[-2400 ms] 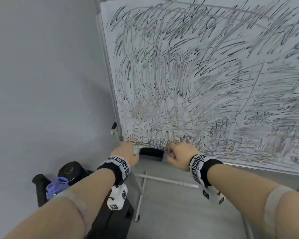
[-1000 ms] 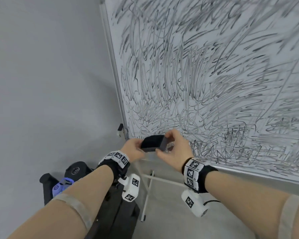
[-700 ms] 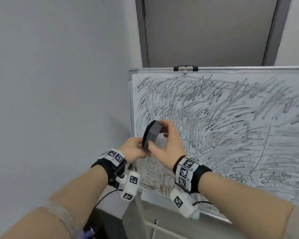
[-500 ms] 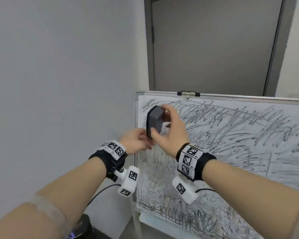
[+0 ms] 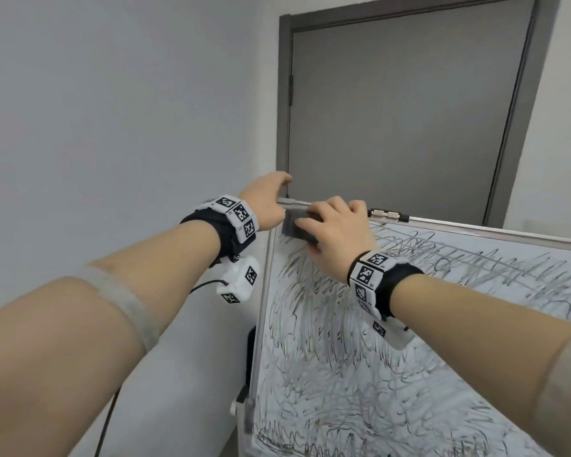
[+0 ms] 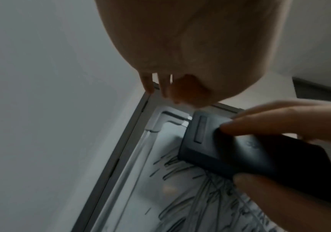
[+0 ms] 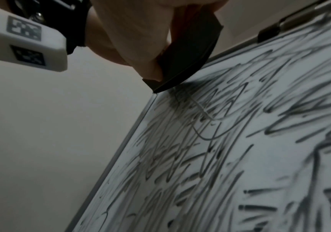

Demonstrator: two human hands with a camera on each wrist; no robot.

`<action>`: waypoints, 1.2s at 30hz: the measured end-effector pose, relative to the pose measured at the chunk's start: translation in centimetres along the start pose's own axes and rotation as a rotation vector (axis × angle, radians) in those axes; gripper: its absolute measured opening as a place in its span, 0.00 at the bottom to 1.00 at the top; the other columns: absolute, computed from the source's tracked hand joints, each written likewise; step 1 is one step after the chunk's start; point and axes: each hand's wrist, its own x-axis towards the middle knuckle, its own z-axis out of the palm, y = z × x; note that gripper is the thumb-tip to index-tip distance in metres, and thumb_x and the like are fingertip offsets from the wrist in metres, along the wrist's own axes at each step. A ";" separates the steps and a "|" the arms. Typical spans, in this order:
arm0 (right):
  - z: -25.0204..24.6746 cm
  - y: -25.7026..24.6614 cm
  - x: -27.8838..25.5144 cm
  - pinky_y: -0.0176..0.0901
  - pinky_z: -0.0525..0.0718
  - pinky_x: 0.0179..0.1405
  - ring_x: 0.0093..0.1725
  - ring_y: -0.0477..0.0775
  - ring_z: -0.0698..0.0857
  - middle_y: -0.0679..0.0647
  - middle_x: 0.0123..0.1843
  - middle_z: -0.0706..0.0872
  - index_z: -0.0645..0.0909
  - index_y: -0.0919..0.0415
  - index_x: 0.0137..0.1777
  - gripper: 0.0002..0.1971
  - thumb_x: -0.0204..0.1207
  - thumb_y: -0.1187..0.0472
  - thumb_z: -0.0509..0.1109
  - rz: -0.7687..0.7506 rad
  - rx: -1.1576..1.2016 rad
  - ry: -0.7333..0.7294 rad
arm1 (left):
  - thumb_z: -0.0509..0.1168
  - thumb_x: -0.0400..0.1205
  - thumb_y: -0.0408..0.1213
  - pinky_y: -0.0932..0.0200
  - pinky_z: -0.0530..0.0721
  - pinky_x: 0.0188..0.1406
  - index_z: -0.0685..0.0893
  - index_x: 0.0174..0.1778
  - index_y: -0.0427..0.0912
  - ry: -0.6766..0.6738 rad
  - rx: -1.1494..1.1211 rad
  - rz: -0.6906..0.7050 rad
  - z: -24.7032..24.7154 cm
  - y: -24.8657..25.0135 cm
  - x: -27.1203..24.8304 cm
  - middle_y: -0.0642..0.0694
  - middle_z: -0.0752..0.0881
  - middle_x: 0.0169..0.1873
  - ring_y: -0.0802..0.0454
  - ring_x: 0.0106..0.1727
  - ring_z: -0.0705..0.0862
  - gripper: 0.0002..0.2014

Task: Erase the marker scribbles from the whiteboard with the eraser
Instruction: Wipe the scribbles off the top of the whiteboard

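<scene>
The whiteboard [image 5: 426, 341] is covered in black marker scribbles [image 7: 230, 141] right up to its top-left corner. My right hand [image 5: 323, 225] grips the dark rectangular eraser [image 5: 294, 229], fingers on top and thumb below, and holds it flat against the board at that corner. In the left wrist view the eraser [image 6: 220, 149] lies just inside the frame corner. My left hand [image 5: 274, 196] holds the top-left corner of the board's metal frame [image 6: 125, 141], its fingertips [image 6: 148, 86] over the edge. In the right wrist view the eraser [image 7: 188, 62] has its lower edge on the scribbles.
A grey door [image 5: 402, 110] stands behind the board, and a plain grey wall [image 5: 112, 127] runs close along its left side. A metal clip [image 5: 388, 214] sits on the top edge. A black fitting [image 5: 249, 357] is on the board's left edge.
Both hands lifted the eraser from the tray at the bottom. The right hand has since carried it up to the top-left corner, and the left hand has let go and taken the frame.
</scene>
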 end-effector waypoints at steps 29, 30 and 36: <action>1.9 -2.0 0.9 0.53 0.66 0.43 0.49 0.61 0.75 0.52 0.51 0.82 0.84 0.46 0.57 0.14 0.70 0.54 0.71 0.037 -0.046 -0.065 | 0.72 0.73 0.27 0.49 0.80 0.62 0.76 0.72 0.43 -0.048 0.188 0.176 1.6 -1.9 0.8 0.43 0.82 0.64 0.43 0.64 0.79 0.29; 1.8 -2.0 0.8 0.53 0.66 0.43 0.49 0.61 0.74 0.52 0.51 0.82 0.85 0.46 0.56 0.14 0.70 0.54 0.71 -0.001 -0.053 -0.070 | 0.71 0.74 0.27 0.49 0.80 0.62 0.76 0.72 0.43 -0.050 0.191 0.173 1.5 -1.8 0.8 0.43 0.82 0.64 0.43 0.64 0.79 0.29; 1.1 -0.5 -0.2 0.53 0.67 0.45 0.49 0.62 0.75 0.53 0.54 0.82 0.84 0.46 0.60 0.16 0.71 0.53 0.72 -0.009 -0.053 -0.058 | 0.66 0.75 0.25 0.48 0.79 0.64 0.77 0.71 0.43 -0.040 0.223 0.171 1.7 -1.6 0.7 0.44 0.82 0.64 0.42 0.66 0.79 0.27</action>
